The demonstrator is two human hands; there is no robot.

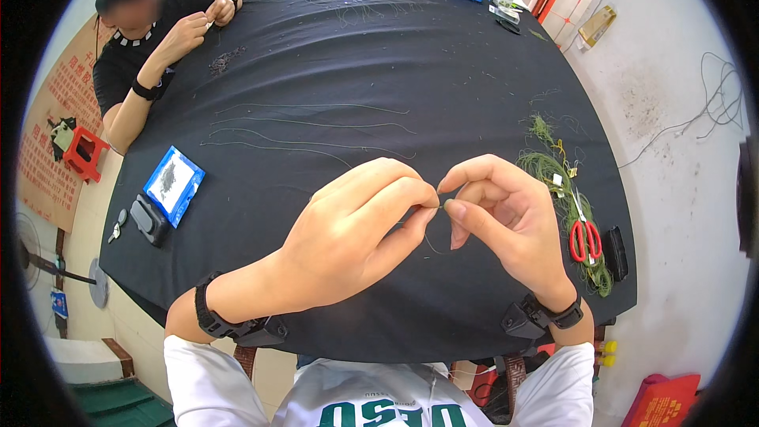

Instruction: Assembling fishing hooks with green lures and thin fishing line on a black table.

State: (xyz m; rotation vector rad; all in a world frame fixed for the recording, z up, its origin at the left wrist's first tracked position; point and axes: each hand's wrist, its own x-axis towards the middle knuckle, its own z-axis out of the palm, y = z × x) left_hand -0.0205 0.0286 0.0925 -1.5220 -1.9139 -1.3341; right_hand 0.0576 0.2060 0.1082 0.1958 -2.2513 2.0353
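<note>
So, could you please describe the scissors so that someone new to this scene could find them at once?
Start at the big table under a black cloth and follow its right edge toward the person wearing the camera. There, beside the right hand, a tangle of green thread lies. The scissors rest on it, the only thing there with red handles.

Bright, even daylight, soft shadows, sharp centre, fisheye bending and dark vignette at edges.
</note>
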